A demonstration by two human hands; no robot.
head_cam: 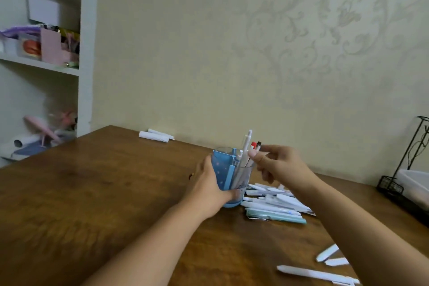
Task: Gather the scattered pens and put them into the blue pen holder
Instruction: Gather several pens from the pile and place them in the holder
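The person's left hand (210, 187) is wrapped round the lower side of the blue pen holder (228, 175), holding it steady on the wooden table (104, 193). The holder stands upright near the middle of the table, and several pens (246, 153) already poke out of its top. The right hand (278, 165) hovers just beside the rim with thumb and fingers drawn together at the pen tops; it looks to be pinching one or two of them as they go in, though the blur there keeps me from being sure.

So the step in hand seems to be dropping a pen into the cup. Plenty remains: a loose pile of pens (276, 204) lies on the table just right of the holder, and a few stray pens (325, 264) sit nearer the table's front edge, partly behind the right forearm.

Next, I'd judge, the right hand needs to let go and reach down to the pile, while the left keeps the cup from tipping.
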